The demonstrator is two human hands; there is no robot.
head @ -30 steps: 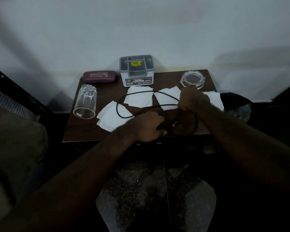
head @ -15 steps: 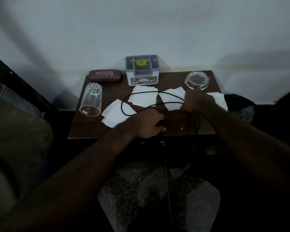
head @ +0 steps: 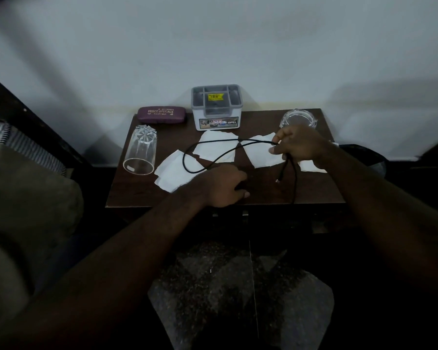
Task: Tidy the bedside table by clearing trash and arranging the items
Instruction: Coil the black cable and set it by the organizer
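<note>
While your right hand (head: pixel 300 147) pinches the black cable (head: pixel 184 159) above the bedside table (head: pixel 137 193), your left hand (head: pixel 223 188) grips its loop.

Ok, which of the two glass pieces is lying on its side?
The tall tumbler at far left, its open mouth facing the camera. The low round glass dish at the back right sits upright.

dark wood bedside table (head: pixel 142 193) has got torn white paper scraps (head: pixel 170 173) across the middle with a thin black cable (head: pixel 238 140) looped over them, clear tumbler (head: pixel 140 152) on its side at left, plus maroon glasses case (head: pixel 161 114), grey organizer box (head: pixel 216 107) and glass ashtray (head: pixel 299 118) along the back
</note>
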